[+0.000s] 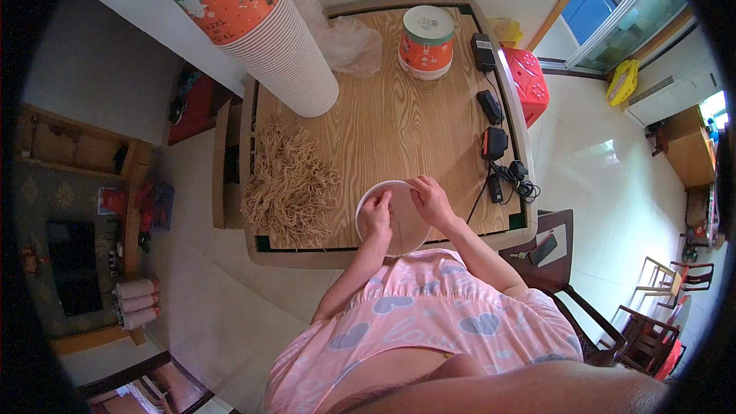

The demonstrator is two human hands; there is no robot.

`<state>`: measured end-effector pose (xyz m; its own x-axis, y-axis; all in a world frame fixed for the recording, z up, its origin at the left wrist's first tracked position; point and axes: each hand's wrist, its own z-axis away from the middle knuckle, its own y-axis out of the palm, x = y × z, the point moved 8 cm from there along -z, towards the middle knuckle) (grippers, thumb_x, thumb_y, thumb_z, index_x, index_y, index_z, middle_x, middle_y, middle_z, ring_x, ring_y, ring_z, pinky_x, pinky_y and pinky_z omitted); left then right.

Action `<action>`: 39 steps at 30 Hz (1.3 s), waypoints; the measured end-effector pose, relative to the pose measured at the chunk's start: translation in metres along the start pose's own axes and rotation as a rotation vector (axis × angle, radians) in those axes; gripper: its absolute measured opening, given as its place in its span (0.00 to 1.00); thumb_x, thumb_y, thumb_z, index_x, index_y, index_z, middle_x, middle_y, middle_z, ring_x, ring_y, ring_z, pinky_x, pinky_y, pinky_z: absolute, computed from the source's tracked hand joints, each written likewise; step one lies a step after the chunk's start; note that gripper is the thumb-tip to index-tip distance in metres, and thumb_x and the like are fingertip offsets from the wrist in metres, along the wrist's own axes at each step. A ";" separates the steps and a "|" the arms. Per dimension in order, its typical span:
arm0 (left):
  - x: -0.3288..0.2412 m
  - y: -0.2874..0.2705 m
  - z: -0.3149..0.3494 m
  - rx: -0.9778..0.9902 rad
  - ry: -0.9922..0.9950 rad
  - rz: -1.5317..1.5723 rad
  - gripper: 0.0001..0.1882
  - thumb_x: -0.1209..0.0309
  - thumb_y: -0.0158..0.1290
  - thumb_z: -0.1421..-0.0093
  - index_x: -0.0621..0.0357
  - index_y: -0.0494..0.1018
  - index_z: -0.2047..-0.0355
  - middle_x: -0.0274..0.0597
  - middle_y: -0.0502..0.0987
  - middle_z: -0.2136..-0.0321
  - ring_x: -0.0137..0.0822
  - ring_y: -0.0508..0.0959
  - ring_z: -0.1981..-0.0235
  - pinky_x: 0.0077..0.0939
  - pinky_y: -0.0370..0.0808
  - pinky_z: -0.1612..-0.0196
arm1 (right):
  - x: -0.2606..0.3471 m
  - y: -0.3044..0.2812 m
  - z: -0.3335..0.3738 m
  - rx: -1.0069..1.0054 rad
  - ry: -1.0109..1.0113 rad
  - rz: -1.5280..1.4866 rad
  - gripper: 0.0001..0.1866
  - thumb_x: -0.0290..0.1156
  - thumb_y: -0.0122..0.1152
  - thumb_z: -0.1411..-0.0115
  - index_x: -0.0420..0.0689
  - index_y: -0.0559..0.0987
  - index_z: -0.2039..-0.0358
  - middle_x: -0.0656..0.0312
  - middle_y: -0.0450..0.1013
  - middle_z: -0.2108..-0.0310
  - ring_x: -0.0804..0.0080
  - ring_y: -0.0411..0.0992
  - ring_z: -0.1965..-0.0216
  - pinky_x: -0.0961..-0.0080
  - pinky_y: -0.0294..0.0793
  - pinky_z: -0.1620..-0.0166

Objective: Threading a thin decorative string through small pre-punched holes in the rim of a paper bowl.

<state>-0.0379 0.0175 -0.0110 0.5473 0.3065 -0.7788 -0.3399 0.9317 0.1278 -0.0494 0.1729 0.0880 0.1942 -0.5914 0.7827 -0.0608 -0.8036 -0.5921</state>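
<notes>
A round paper bucket point(410, 236) with a white rim and a pale inside stands at the table's near edge, close to my body. My left hand point(376, 213) reaches over its left rim, fingers pinched together inside; what they hold, if anything, is too small to make out. On the right rim, my right hand point(431, 201) is closed, its fingers pinching the bucket's edge. A thin line, perhaps a cord, shows faintly within the bucket. Left of it lies a heap of tan twisted paper cords point(287, 184).
A tall leaning stack of paper buckets point(284, 54) stands at the back left, beside a clear plastic bag point(353, 46). A short orange-and-green bucket stack point(426, 50) is at the back. Black adapters and cables point(494, 142) line the table's right side, near a red stool point(525, 86).
</notes>
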 end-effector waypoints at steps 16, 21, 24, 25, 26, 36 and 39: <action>-0.005 0.005 0.004 0.038 -0.047 0.100 0.04 0.66 0.55 0.45 0.49 0.73 0.75 0.25 0.63 0.87 0.22 0.60 0.89 0.16 0.55 0.87 | 0.000 0.001 0.000 0.012 0.004 0.002 0.11 0.22 0.51 0.48 0.40 0.75 0.62 0.51 0.70 0.67 0.50 0.68 0.63 0.62 0.69 0.59; -0.001 0.006 0.003 0.042 -0.095 0.159 0.04 0.67 0.56 0.46 0.49 0.72 0.75 0.26 0.63 0.88 0.22 0.60 0.90 0.17 0.55 0.88 | 0.002 0.000 0.000 0.004 -0.001 0.001 0.12 0.21 0.51 0.49 0.40 0.75 0.62 0.51 0.70 0.67 0.50 0.68 0.63 0.62 0.69 0.60; 0.003 0.007 0.000 0.065 -0.116 0.223 0.04 0.68 0.56 0.46 0.49 0.72 0.74 0.26 0.62 0.88 0.22 0.59 0.90 0.16 0.54 0.88 | 0.002 0.000 0.000 0.003 0.002 -0.001 0.12 0.21 0.51 0.49 0.40 0.75 0.63 0.51 0.70 0.68 0.50 0.68 0.63 0.62 0.70 0.60; 0.005 0.007 0.000 0.059 -0.124 0.232 0.04 0.69 0.57 0.46 0.49 0.72 0.74 0.25 0.61 0.89 0.22 0.59 0.90 0.16 0.54 0.88 | 0.001 0.000 0.000 0.005 0.006 -0.004 0.12 0.21 0.51 0.49 0.40 0.75 0.63 0.51 0.70 0.68 0.50 0.68 0.63 0.62 0.70 0.60; 0.006 0.007 -0.001 0.054 -0.131 0.241 0.04 0.70 0.57 0.47 0.49 0.72 0.74 0.25 0.61 0.89 0.22 0.58 0.90 0.16 0.54 0.88 | 0.001 0.000 0.000 0.005 0.006 -0.004 0.12 0.21 0.51 0.49 0.40 0.75 0.63 0.51 0.70 0.68 0.50 0.68 0.63 0.62 0.70 0.60; 0.014 0.005 -0.001 0.029 -0.132 0.233 0.03 0.68 0.56 0.45 0.48 0.72 0.74 0.25 0.63 0.88 0.20 0.59 0.90 0.16 0.54 0.89 | -0.028 0.019 -0.005 0.196 0.132 -0.260 0.08 0.29 0.51 0.42 0.39 0.75 0.64 0.53 0.71 0.68 0.58 0.71 0.65 0.69 0.70 0.62; 0.014 0.012 0.003 0.120 -0.176 0.274 0.04 0.69 0.57 0.46 0.51 0.73 0.75 0.22 0.61 0.89 0.17 0.56 0.91 0.14 0.50 0.89 | -0.040 0.034 -0.018 0.351 0.225 -0.491 0.14 0.36 0.48 0.37 0.37 0.75 0.65 0.59 0.73 0.68 0.71 0.71 0.65 0.77 0.70 0.61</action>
<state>-0.0318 0.0335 -0.0186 0.5757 0.5674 -0.5888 -0.4054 0.8234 0.3970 -0.0770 0.1681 0.0402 -0.0945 -0.1908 0.9771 0.3141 -0.9370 -0.1526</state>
